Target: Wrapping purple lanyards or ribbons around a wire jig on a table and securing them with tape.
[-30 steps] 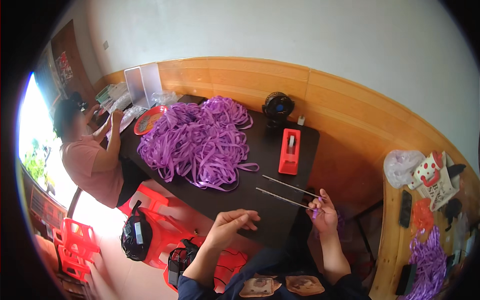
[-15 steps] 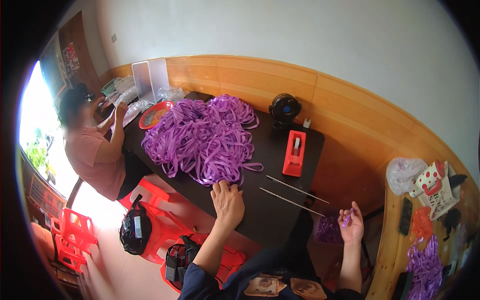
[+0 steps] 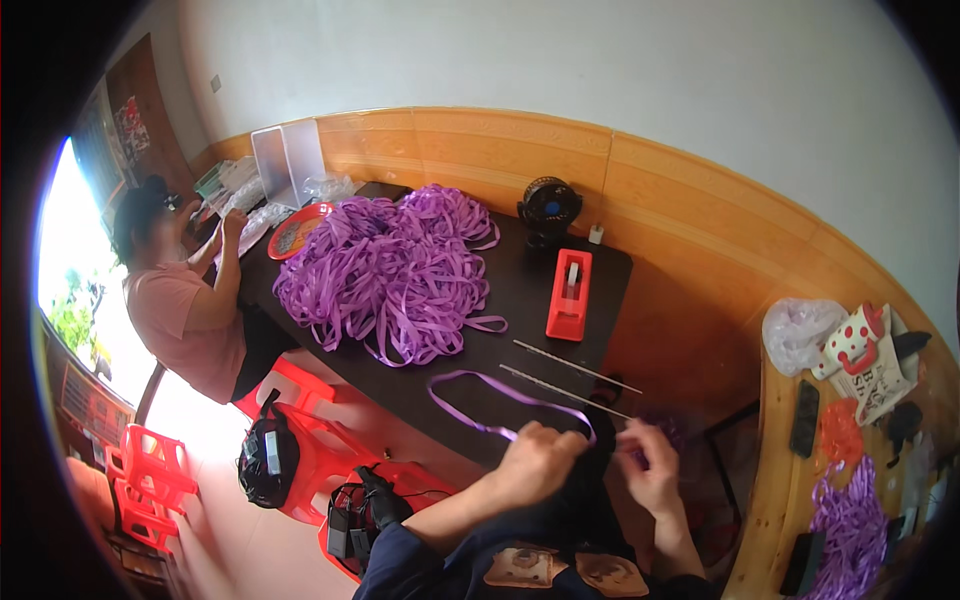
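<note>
My left hand [image 3: 543, 462] is closed on one end of a purple ribbon loop [image 3: 470, 376], which trails leftward over the dark table's near edge. Close beside it, my right hand [image 3: 650, 468] has its fingers curled, slightly smeared by motion, around a small purple piece that shows only in part. Beyond them a large tangled heap of purple ribbons [image 3: 390, 270] covers the middle of the table. Two thin metal rods [image 3: 575, 365] lie side by side just past my hands. Farther back stands a red tape dispenser [image 3: 568, 297].
A black fan [image 3: 549, 207] and a red plate [image 3: 300, 232] stand on the dark table [image 3: 400, 385]. At left, a person in pink [image 3: 190, 310] works at its far end. Red stools [image 3: 310, 455] hold black bags. More ribbons [image 3: 848, 530] lie on a wooden bench at right.
My left hand has pulled a ribbon loop from the heap and brought it rightward, toward me. My right hand has moved left to meet it, its fingers now curled in.
</note>
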Demonstrator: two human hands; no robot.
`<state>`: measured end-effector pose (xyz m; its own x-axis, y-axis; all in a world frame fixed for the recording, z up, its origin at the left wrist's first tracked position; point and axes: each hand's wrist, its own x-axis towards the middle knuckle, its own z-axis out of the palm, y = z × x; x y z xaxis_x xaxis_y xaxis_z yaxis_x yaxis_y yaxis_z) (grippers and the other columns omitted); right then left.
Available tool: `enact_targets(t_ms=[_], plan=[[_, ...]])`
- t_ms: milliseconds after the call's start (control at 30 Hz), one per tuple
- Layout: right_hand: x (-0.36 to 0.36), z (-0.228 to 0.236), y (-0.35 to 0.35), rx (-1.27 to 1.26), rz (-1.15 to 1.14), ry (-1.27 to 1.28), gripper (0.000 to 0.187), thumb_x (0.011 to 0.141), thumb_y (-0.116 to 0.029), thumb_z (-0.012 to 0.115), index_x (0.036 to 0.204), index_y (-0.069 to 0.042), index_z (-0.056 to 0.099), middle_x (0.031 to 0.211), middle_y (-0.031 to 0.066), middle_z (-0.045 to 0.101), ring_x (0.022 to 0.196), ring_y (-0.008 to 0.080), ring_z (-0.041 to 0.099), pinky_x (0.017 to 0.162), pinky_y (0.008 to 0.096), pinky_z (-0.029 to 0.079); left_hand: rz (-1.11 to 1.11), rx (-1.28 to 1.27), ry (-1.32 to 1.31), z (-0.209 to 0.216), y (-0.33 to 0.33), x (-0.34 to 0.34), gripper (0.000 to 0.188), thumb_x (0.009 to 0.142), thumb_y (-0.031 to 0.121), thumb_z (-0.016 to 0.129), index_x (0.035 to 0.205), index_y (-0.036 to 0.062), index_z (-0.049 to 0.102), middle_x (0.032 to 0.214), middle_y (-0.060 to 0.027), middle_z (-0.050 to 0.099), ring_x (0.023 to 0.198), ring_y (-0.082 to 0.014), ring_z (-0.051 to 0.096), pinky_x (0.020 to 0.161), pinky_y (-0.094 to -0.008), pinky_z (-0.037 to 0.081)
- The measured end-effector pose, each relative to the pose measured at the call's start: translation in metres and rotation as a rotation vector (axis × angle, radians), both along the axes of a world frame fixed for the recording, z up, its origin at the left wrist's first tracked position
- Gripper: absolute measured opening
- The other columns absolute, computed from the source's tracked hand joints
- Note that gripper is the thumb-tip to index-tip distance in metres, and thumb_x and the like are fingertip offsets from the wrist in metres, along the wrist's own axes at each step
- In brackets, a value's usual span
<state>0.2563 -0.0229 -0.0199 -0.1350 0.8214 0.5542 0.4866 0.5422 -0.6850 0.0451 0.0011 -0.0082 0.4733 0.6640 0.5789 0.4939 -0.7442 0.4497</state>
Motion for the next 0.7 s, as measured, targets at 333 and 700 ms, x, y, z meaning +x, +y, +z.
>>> enact_targets(t_ms=[333,700], plan=[[0.023,0.024,-0.009,-0.228,0.080,0.397,0.012,0.084,0.006,0.055,0.091,0.003,0.065,0.073,0.0073,0.063,0.067,0.0129,0.062,0.061,0.0237,0.049,-0.472,-1.038,-0.162,0.024,-0.014,-0.018,0.025,0.090,0.005,0.056,0.113,0.0004,0.063,0.075,-0.0089,0.063,0.057,-0.0100,0.057,0.055,-0.0240,0.047],[0.088,0.041,-0.019,-0.419,-0.823,-0.741,0.045,0.067,-0.001,0.072,0.110,-0.007,0.062,0.099,0.0153,0.061,0.089,0.0286,0.060,0.075,0.0389,0.047,-0.719,-1.677,-0.645,-0.001,0.011,0.021,0.022,0.097,0.014,0.050,0.099,-0.0031,0.064,0.079,-0.0090,0.066,0.058,-0.0132,0.062,0.055,-0.0226,0.050]])
